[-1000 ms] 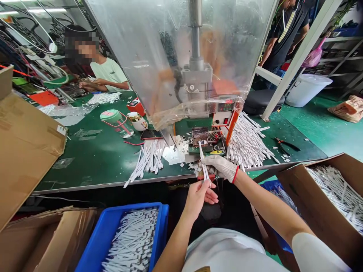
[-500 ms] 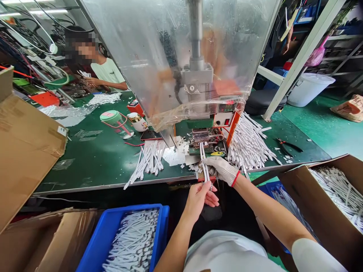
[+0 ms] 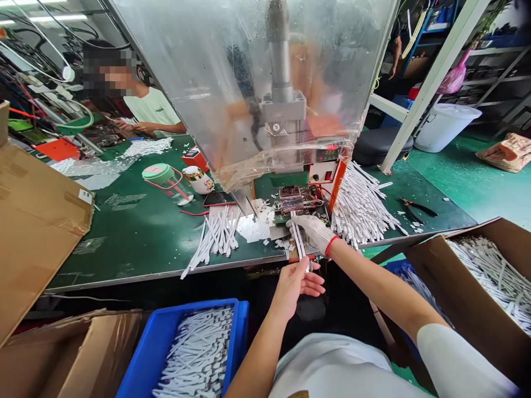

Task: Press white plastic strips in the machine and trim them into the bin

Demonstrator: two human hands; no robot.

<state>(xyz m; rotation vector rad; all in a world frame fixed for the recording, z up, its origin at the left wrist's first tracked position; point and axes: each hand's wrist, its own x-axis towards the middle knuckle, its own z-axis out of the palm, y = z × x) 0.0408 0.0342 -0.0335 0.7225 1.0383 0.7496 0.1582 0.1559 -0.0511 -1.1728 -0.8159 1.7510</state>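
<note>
Two narrow white strips (image 3: 298, 237) run side by side from the small metal fixture of the bench press (image 3: 291, 199) toward me. My left hand (image 3: 293, 284) is bare and pinches their near ends between thumb and index finger, the other fingers loosely spread. Small metallic pieces show at those ends. My right hand (image 3: 314, 231), in a white glove with a red cuff, is closed on the strips farther up, close to the fixture. Its fingertips partly cover the strips' far part. A loose pile of white strips (image 3: 219, 232) lies left of the press, a larger pile (image 3: 360, 207) right of it.
A clear guard (image 3: 215, 83) hangs before the press. Pliers (image 3: 417, 209) lie at right; a green-lidded cup (image 3: 166, 179) and white mug (image 3: 199, 179) stand at left. A blue bin (image 3: 243, 326) and cardboard boxes (image 3: 431, 260) flank me. A co-worker (image 3: 151, 105) sits at left.
My right hand has slid forward along the strips, nearer the fixture. My left hand still pinches their near ends, and the view has shifted slightly.
</note>
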